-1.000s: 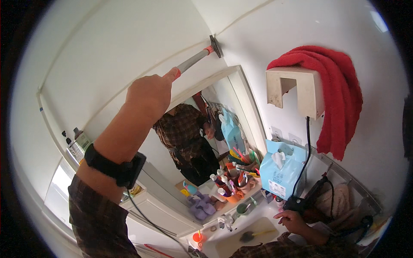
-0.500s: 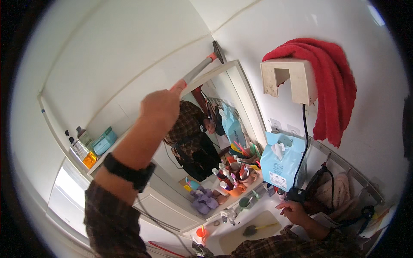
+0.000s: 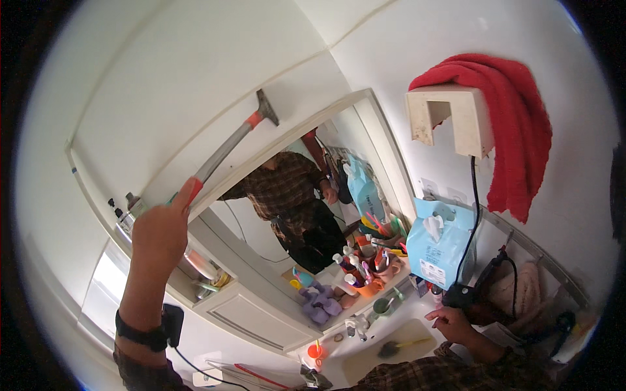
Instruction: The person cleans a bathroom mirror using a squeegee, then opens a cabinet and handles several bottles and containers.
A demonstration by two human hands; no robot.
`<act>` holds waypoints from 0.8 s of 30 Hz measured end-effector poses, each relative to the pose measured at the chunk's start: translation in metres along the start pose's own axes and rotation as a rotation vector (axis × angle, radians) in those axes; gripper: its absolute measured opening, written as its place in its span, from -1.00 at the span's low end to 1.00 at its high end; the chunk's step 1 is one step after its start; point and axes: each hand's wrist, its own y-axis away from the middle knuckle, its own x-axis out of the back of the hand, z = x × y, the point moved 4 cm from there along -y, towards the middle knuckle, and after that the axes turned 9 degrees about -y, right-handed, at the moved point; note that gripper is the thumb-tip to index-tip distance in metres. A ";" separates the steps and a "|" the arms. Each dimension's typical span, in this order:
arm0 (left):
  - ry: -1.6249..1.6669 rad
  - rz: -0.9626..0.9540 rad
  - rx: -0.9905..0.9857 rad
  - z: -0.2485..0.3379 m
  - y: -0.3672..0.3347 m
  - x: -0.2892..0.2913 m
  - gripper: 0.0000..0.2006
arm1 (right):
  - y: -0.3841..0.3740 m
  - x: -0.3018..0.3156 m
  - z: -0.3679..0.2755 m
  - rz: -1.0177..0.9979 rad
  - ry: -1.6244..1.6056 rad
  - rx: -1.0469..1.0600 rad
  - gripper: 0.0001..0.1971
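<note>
My left hand [image 3: 158, 236] is closed around the red grip of a squeegee [image 3: 225, 153]. The tool has a grey handle, an orange-red collar and a dark narrow head. That head is at the white wall [image 3: 215, 78], just above the top edge of the mirror cabinet [image 3: 370, 104]; whether it touches the wall I cannot tell. Low on the right, my right hand [image 3: 456, 325] hovers by the washbasin [image 3: 417, 326], its fingers loosely bent and apart, with nothing visible in them. The mirror [image 3: 261, 195] reflects a plaid shirt and dark trousers.
Bottles [image 3: 134, 203] stand on the cabinet's left top. Cups, toothbrushes and tubes crowd the shelf [image 3: 332, 317] under the mirror. On the right are a blue tissue pack [image 3: 443, 241], a beige wall box [image 3: 450, 117] with a red towel [image 3: 521, 143], and a hanging black cable [image 3: 474, 195].
My left hand has moved left and down, drawing the squeegee's head leftward from the wall corner along the cabinet's top. My right hand stays near the basin.
</note>
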 end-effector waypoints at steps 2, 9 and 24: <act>0.091 0.109 -0.058 0.011 -0.020 -0.005 -0.57 | -0.002 0.000 -0.001 -0.006 0.049 0.024 -0.77; 0.075 0.178 -0.172 0.065 -0.067 0.007 -0.61 | -0.008 -0.003 0.016 0.016 0.044 0.075 -0.77; -0.078 0.030 -0.044 -0.023 0.006 0.003 -0.59 | -0.014 -0.011 0.009 0.019 0.113 0.129 -0.76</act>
